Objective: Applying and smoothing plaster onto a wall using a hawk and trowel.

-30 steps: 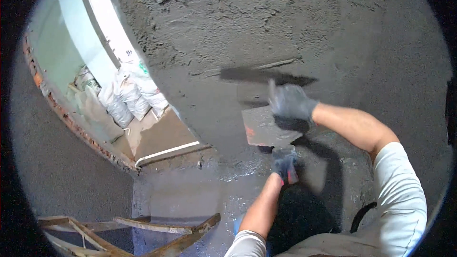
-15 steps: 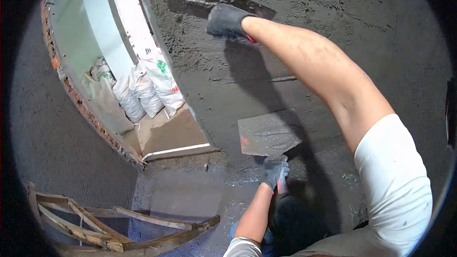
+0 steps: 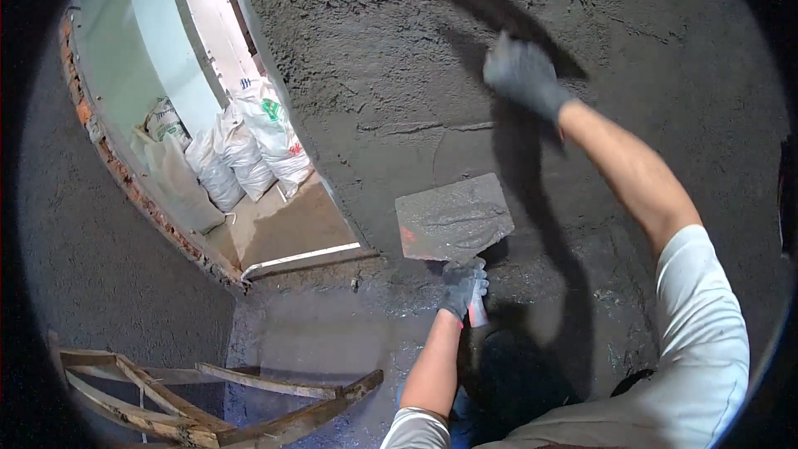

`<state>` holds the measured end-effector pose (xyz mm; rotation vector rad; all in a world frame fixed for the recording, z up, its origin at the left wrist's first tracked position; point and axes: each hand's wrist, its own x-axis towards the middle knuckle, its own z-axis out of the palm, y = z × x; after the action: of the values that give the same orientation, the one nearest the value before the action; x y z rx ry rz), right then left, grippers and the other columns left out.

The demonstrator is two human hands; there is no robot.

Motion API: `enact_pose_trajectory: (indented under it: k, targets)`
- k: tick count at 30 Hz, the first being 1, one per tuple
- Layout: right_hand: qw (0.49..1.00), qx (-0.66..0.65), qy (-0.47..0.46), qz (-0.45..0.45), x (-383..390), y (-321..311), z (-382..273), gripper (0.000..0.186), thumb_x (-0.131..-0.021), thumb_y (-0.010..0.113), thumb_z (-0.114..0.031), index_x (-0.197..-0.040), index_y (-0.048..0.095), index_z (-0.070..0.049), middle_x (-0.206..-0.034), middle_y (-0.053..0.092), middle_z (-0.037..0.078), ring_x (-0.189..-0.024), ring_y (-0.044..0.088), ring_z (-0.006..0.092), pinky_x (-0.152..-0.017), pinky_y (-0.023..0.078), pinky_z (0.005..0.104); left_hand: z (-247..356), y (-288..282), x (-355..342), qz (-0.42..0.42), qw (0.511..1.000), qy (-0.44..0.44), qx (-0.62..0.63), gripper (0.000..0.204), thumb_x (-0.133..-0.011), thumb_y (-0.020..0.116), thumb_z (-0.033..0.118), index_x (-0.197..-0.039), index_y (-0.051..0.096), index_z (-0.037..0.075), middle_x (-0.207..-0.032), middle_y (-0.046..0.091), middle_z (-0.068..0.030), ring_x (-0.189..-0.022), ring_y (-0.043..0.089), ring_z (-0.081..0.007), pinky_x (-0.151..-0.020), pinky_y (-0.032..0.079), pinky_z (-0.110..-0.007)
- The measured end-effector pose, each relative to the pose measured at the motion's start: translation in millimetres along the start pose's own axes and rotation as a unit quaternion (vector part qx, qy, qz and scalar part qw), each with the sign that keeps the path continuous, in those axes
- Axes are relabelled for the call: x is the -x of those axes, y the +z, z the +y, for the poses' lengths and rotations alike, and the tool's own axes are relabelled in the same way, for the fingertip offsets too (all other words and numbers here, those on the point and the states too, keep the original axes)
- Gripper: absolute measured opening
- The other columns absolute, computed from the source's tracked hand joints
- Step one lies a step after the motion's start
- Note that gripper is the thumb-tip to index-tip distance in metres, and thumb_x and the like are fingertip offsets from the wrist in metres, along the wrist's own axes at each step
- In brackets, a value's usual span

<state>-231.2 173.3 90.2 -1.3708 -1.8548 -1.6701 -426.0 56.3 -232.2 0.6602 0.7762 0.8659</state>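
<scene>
Gloved in grey, my right hand (image 3: 525,75) is closed round the handle of a long plastering trowel (image 3: 490,7), whose dark blade slants from upper left to lower right before the wall. Motion blurs the blade, and I cannot tell whether it touches the wall. Lower down, my left hand (image 3: 464,284), in a grey glove too, grips the handle of a square plasterer's hawk (image 3: 455,218). Wet grey mortar (image 3: 465,220) is smeared over the hawk's plate. Behind both tools spreads the wall (image 3: 374,58), coated in grey plaster, rough at the top and smoother beneath.
At left, a doorway with a broken brick edge (image 3: 108,154) opens onto several stuffed white sacks (image 3: 241,154). A white strip (image 3: 303,259) crosses its sill. A wooden frame (image 3: 158,403) stands at the lower left, close to the wet-looking floor (image 3: 320,328).
My right hand has swung right and slightly down with the trowel, whose blade now tilts more steeply and has left its earlier place on the wall. The hawk has shifted slightly up and left in view.
</scene>
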Motion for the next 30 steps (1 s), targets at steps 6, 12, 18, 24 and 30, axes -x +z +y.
enact_pose_trajectory:
  k: [6,12,18,24,30]
  targets:
    - [0.868,-0.338,-0.301,-0.205,97.0,-40.0,-118.6,0.038,-0.062,0.057,-0.009,-0.097,0.060,0.005,-0.082,0.065,0.017,-0.063,0.062,0.0249,-0.062,0.051,0.0347,-22.9,-13.7,-21.6,-0.058,0.996,-0.032,0.060,0.018,-0.084,0.053,0.027,-0.090,0.056,0.010,-0.064,0.054,-0.0024,-0.047,0.051,-0.0155,-0.039,0.040,-0.026]
    - [0.963,-0.116,-0.170,0.176,-94.4,-60.4,-157.7,0.012,-0.056,0.061,-0.020,-0.051,0.061,-0.010,-0.048,0.054,0.008,-0.050,0.057,0.0220,-0.060,0.048,0.0401,-18.5,14.0,-1.9,0.019,1.000,-0.002,-0.009,0.011,-0.084,0.056,0.020,-0.082,0.056,0.009,-0.061,0.052,-0.0029,-0.046,0.050,-0.0165,-0.039,0.040,-0.027]
    - [0.931,-0.352,-0.071,0.073,-174.9,-44.0,-143.2,0.005,-0.060,0.059,-0.015,-0.058,0.061,-0.011,-0.060,0.059,0.008,-0.053,0.058,0.0209,-0.051,0.045,0.0336,-21.1,20.1,-6.6,-0.036,0.997,-0.028,0.060,0.016,-0.086,0.052,0.025,-0.080,0.054,0.011,-0.059,0.049,-0.0014,-0.044,0.046,-0.0162,-0.040,0.038,-0.028]
    - [0.471,-0.866,0.123,-0.112,-114.1,-18.2,-85.0,0.021,-0.087,0.050,-0.013,-0.069,0.059,-0.006,-0.061,0.058,0.003,-0.053,0.056,0.0102,-0.046,0.044,0.0232,-23.7,18.2,-14.9,-0.007,0.999,-0.046,-0.007,0.023,-0.087,0.047,0.033,-0.079,0.053,0.012,-0.058,0.047,-0.0012,-0.046,0.045,-0.0171,-0.041,0.038,-0.030]
    - [0.636,-0.763,0.108,-0.040,-53.3,-22.6,-6.7,0.009,-0.072,0.061,-0.008,-0.080,0.061,-0.004,-0.064,0.056,0.000,-0.055,0.055,0.0072,-0.048,0.043,0.0202,-34.4,18.2,-25.3,-0.038,0.997,-0.065,0.032,0.017,-0.084,0.055,0.027,-0.078,0.054,0.011,-0.057,0.049,-0.0026,-0.045,0.047,-0.0179,-0.040,0.039,-0.029]
